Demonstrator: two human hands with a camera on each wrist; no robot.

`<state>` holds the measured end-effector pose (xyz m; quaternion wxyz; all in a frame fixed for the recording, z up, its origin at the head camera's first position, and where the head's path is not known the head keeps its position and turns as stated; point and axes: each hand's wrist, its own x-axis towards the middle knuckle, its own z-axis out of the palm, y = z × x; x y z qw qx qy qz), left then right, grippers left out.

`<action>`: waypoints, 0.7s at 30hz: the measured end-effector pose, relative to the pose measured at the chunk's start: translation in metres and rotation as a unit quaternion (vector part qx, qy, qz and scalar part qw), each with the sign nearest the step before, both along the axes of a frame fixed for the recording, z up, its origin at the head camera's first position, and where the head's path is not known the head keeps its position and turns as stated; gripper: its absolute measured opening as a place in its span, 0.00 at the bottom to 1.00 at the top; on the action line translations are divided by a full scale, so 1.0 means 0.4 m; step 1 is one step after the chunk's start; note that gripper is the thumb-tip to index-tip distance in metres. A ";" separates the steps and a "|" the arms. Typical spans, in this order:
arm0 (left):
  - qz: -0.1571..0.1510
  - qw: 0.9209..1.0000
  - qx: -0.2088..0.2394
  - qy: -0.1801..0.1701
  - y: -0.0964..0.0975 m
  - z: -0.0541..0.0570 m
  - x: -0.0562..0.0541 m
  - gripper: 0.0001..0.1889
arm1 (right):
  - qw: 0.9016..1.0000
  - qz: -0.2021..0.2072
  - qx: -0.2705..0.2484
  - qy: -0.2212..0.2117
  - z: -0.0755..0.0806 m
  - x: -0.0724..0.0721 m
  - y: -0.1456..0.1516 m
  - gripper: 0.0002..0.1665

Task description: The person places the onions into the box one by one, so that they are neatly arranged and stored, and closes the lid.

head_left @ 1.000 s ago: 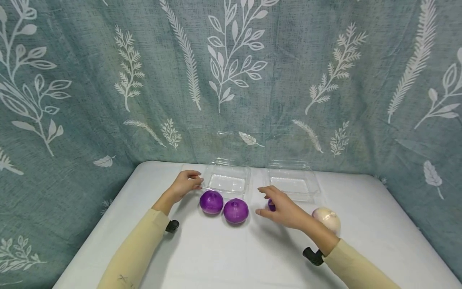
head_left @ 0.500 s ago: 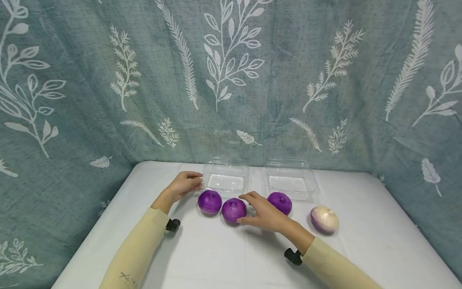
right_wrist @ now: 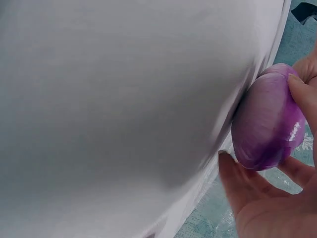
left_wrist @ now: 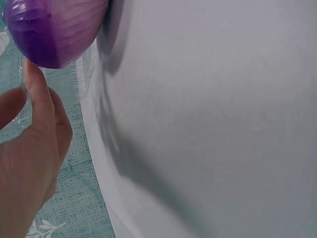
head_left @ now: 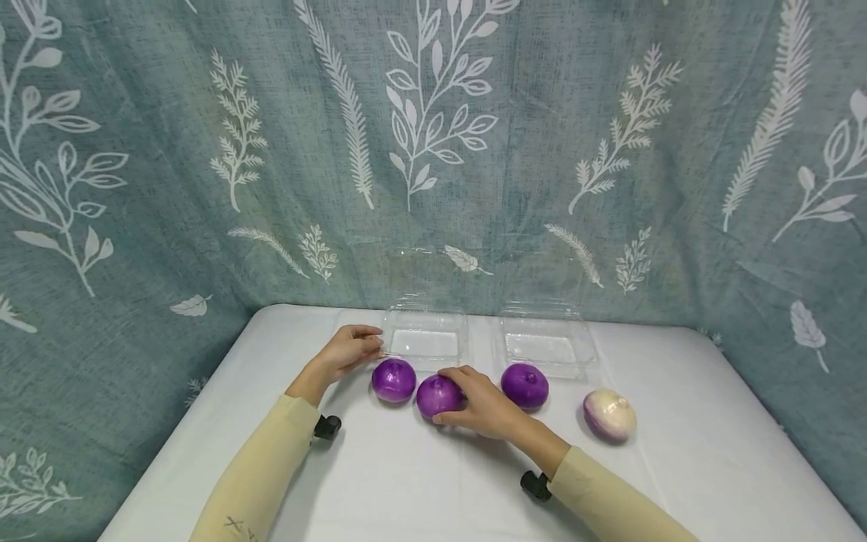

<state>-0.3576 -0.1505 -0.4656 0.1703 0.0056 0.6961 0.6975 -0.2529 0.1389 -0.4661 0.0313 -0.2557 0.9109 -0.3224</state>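
My right hand (head_left: 482, 405) is curled round the middle purple onion (head_left: 436, 398), which sits on the white table. In the right wrist view, the thumb (right_wrist: 303, 94) lies on one side of that onion and the fingers reach round the other. At the left clear plastic container (head_left: 425, 344), my left hand (head_left: 348, 350) pinches the near left edge between thumb and fingers. Another purple onion (head_left: 393, 380) lies just in front of this container; it fills the top corner of the left wrist view. A third purple onion (head_left: 524, 388) rests beyond my right wrist.
Beside the left container stands a second clear plastic container (head_left: 542, 348), its lid raised behind it. A white and purple onion (head_left: 609, 415) lies at the right. A patterned green curtain (head_left: 433, 188) hangs behind and around the white table (head_left: 406, 482).
My right hand has moved left, away from the right purple onion, and closed round the middle one. The left hand has stayed at the container's edge.
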 end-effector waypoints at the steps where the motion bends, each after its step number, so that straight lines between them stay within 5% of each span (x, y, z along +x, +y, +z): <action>1: -0.002 1.000 -0.001 0.001 0.000 0.000 0.001 0.24 | 1.000 0.001 -0.003 -0.001 0.001 0.001 -0.001 0.46; 21: 0.002 1.000 0.001 0.009 0.004 -0.004 0.002 0.24 | 0.999 0.025 -0.031 0.012 -0.009 -0.009 0.009 0.45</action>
